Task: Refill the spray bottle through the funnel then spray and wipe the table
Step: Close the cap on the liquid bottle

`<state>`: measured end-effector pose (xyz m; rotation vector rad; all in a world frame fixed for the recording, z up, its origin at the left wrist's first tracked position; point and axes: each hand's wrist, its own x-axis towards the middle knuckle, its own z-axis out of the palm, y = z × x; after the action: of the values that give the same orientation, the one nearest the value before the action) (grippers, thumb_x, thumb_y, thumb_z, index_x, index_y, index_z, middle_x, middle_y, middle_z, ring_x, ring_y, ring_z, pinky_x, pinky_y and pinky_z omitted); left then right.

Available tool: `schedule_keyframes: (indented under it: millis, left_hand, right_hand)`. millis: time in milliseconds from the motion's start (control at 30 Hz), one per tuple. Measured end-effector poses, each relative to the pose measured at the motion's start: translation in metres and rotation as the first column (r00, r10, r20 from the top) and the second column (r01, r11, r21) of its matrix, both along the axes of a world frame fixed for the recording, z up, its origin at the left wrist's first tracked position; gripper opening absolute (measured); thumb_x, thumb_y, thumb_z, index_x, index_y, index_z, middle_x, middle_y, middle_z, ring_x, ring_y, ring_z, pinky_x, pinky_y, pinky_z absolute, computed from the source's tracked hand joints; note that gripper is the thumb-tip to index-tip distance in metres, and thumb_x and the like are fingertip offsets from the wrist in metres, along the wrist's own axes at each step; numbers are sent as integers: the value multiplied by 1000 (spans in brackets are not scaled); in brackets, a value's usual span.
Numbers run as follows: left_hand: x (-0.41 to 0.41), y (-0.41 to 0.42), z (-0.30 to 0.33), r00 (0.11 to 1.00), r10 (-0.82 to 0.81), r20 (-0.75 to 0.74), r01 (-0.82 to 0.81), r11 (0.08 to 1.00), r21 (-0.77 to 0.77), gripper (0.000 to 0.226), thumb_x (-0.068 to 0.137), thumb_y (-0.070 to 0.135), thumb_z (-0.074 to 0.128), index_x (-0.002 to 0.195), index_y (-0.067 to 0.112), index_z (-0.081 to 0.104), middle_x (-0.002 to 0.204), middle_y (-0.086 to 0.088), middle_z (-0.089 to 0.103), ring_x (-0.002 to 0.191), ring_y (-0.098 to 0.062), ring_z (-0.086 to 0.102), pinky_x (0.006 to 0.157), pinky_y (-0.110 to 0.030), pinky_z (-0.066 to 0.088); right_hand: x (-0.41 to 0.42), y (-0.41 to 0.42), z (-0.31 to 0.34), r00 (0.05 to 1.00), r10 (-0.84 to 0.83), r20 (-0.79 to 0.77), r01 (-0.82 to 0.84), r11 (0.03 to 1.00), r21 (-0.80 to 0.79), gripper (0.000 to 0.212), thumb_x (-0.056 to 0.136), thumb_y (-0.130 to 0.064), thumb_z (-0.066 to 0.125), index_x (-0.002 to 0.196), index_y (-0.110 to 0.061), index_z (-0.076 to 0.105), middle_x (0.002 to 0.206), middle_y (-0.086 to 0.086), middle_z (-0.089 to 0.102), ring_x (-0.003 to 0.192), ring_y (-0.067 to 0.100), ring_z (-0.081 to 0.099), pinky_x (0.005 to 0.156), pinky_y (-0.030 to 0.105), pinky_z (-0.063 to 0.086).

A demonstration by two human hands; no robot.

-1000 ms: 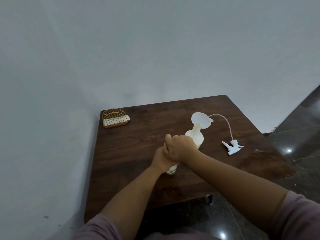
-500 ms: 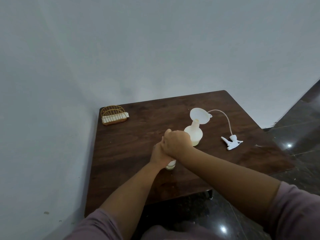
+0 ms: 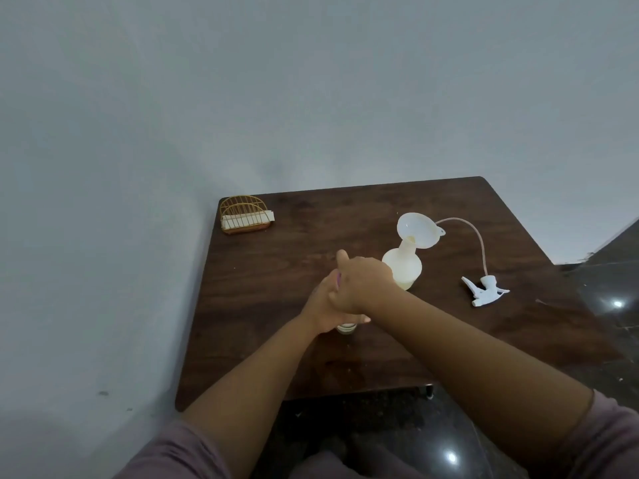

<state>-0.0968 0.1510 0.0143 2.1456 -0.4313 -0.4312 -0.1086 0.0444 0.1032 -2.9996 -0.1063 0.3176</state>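
A pale spray bottle (image 3: 404, 267) stands on the dark wooden table (image 3: 283, 271) with a white funnel (image 3: 418, 231) seated in its neck. Its white trigger head with tube (image 3: 485, 290) lies on the table to the right. Nearer to me stands a small refill bottle (image 3: 345, 328), of which only the base shows. My left hand (image 3: 320, 304) wraps around its body. My right hand (image 3: 363, 285) is closed over its top, hiding the cap.
A gold wire holder with white napkins (image 3: 245, 216) sits at the table's far left corner, against the grey wall. Dark glossy floor lies to the right and below the table's near edge (image 3: 311, 395).
The view has shifted slightly, and my hands stay clasped on the small bottle with the right hand turned a little over its top. Nothing else has moved.
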Motion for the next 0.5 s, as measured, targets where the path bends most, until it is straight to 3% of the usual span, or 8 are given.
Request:
schedule_keyframes:
  millis: [100, 233, 333, 500]
  left_hand:
    - [-1, -1, -5, 999, 34, 21, -34, 999, 33, 60, 70, 24, 83, 123, 29, 56, 113, 16, 58, 104, -3, 55, 89, -24, 48]
    - [0, -3, -2, 995, 94, 31, -95, 995, 17, 36, 74, 26, 80, 106, 27, 63, 99, 19, 64, 98, -1, 59, 87, -29, 50]
    - [7, -6, 9, 989, 142, 42, -142, 990, 6, 45, 74, 30, 81, 115, 25, 63, 110, 11, 67, 110, -6, 58, 95, -38, 51]
    - [32, -9, 34, 981, 172, 95, -174, 984, 19, 49, 81, 30, 76, 124, 18, 57, 120, -1, 62, 121, -23, 50, 99, -46, 47]
  right_hand:
    - [5, -4, 3, 997, 17, -80, -12, 998, 63, 52, 84, -36, 61, 127, -21, 36, 95, 4, 51, 83, 19, 54, 66, 31, 48]
    - [12, -14, 6, 994, 76, -77, -66, 991, 115, 59, 77, -31, 71, 124, -22, 38, 106, 5, 49, 92, 24, 57, 77, 33, 55]
    - [21, -22, 13, 993, 112, -33, -104, 976, 193, 55, 80, -34, 70, 125, -22, 39, 103, 1, 41, 88, 20, 55, 75, 28, 52]
    - [46, -30, 29, 983, 184, -7, -174, 938, 299, 54, 86, -31, 66, 131, -23, 36, 118, 6, 40, 91, 20, 55, 77, 27, 48]
